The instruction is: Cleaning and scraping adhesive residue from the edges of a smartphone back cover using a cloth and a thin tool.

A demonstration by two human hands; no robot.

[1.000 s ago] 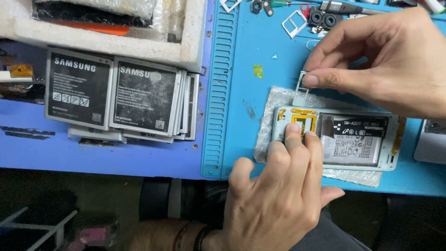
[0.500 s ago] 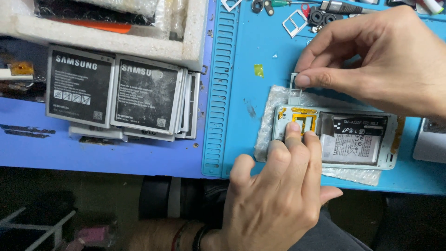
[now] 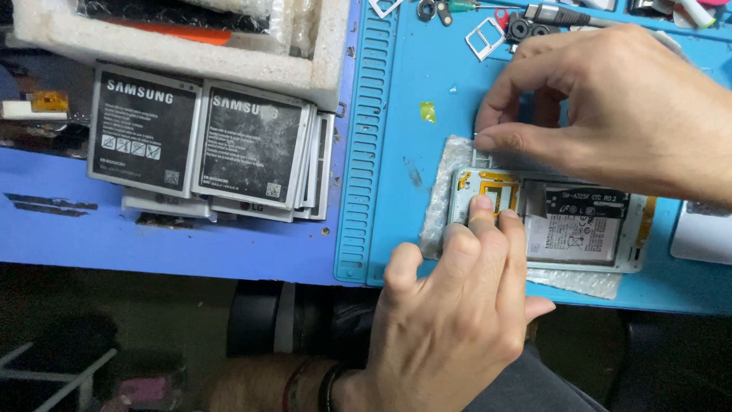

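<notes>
Blue covers most of the bench: a ridged silicone work mat lies over a blue tabletop, and the mat's grooved left border runs top to bottom just right of a fanned stack of flat grey phone batteries. Above those batteries sits a white foam tray with dark contents, its corner overhanging the stack. Along the mat's far edge lie small loose parts: metal card trays, black round pieces and a tool tip, all well apart from the work. A small yellow-green scrap lies alone on the bare stretch of mat between the grooved border and the phone, which is the widest free area. At the right edge a pale flat piece pokes into view, near the phone's end.

An opened phone (back cover off) lies flat near the mat's front edge on a sheet of clear bubble wrap that sticks out past its left end and lower side. Its frame is pale silver; inside show an orange-yellow flex part at the left and a pale battery with a black label strip.

My left hand reaches up from below, fingers loosely curled, index fingertip pressing down on the phone's left end beside the orange part. My right hand comes from the upper right, thumb and forefinger pinched together at the phone's top left edge; what they pinch is too thin to make out.
</notes>
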